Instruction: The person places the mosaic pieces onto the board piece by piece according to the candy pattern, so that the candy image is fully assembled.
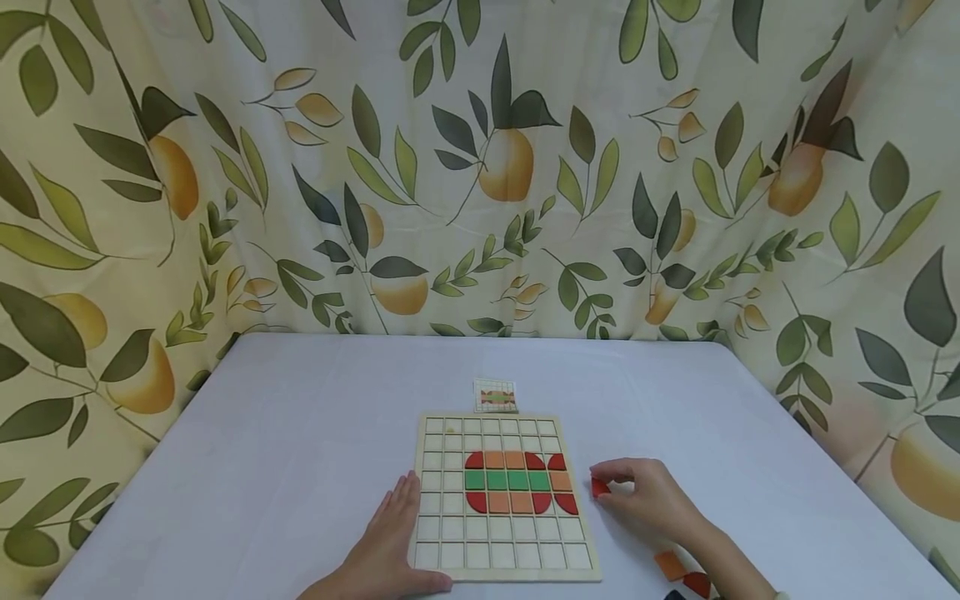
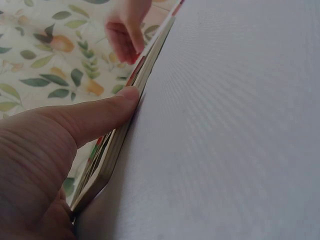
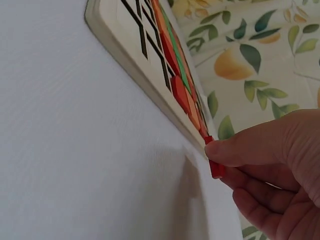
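Observation:
A wooden grid board lies on the table. Red quarter-round tiles, orange squares and a row of green squares fill part of its middle and right side. My left hand rests against the board's left edge with fingers straight, its thumb along the near edge. Beyond the board's right edge, my right hand pinches a small red tile between thumb and fingers. In the right wrist view that tile overlaps the board's edge.
A small pattern card lies behind the board. Near my right forearm are a loose orange tile, a red tile and a dark piece, partly cut off. A leaf-and-fruit curtain hangs around the white table.

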Demonstrator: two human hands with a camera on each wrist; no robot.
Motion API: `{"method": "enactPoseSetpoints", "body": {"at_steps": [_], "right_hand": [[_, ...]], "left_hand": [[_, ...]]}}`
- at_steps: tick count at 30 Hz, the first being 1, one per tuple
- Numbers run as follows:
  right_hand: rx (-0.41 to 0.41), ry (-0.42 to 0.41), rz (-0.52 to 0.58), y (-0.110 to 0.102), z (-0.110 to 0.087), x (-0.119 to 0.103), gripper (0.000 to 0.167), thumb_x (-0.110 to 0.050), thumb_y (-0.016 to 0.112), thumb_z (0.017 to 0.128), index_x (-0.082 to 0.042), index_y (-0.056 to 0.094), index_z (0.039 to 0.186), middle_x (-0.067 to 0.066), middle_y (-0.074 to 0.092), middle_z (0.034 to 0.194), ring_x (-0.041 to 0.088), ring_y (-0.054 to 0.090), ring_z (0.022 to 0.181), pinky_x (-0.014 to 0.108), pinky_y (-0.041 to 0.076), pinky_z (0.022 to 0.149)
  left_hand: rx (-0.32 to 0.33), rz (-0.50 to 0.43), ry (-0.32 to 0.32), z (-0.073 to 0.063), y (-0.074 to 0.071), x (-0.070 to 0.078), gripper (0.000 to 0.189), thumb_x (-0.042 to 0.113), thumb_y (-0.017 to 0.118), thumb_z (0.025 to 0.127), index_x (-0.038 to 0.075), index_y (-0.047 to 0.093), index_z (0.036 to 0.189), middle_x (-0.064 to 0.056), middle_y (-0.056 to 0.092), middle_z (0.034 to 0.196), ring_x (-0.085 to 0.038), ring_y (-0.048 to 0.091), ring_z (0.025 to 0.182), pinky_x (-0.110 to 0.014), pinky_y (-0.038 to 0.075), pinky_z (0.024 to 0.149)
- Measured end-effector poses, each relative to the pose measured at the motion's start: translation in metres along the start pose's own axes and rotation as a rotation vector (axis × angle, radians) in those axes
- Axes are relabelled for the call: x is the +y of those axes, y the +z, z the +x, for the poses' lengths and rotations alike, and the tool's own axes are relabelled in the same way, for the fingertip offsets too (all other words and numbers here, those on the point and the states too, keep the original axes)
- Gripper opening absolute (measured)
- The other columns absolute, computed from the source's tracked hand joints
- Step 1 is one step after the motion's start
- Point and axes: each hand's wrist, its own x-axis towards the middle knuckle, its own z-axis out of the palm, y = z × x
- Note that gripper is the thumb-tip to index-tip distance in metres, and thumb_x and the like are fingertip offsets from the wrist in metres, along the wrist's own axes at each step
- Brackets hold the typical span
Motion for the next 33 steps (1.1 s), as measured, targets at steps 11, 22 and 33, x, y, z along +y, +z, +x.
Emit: {"method": "enactPoseSetpoints", "body": {"at_steps": [11,22,33], "right_hand": [[-0.035,-0.097,0.042,0.017,0.022,-0.025,0.026,-0.006,0.075,0.074,-0.006,0.071,0.1,-0.002,0.068,0.094,0.018,0.061,0.089,0.04,0.05,0.077],[-0.074,-0.203,0.083,0.035,0.041,-0.05,0.026,-0.006,0.073,0.077,-0.004,0.07,0.103,0.002,0.068,0.096,0.015,0.061,0.084,0.031,0.052,0.073],[-0.096,-0.268,0.124,0.053,0.063,-0.067,0.027,-0.006,0.073,0.078,0.0,0.069,0.104,0.005,0.068,0.096,0.018,0.063,0.089,0.032,0.052,0.075]], "left_hand": [[-0.003,-0.022,-0.005,0.0,0.001,0.001,0.132,0.068,0.071,0.057,-0.01,0.007,0.143,-0.025,0.007,0.149,-0.036,0.002,0.137,-0.056,0.007,0.106],[-0.004,-0.02,-0.004,-0.001,-0.002,0.0,0.131,0.065,0.073,0.058,-0.01,0.007,0.143,-0.025,0.007,0.149,-0.036,0.002,0.137,-0.055,0.006,0.106],[-0.003,-0.025,-0.012,-0.001,0.0,0.0,0.129,0.064,0.074,0.058,-0.007,0.008,0.144,-0.022,0.006,0.15,-0.033,0.0,0.137,-0.054,0.005,0.106]]}}
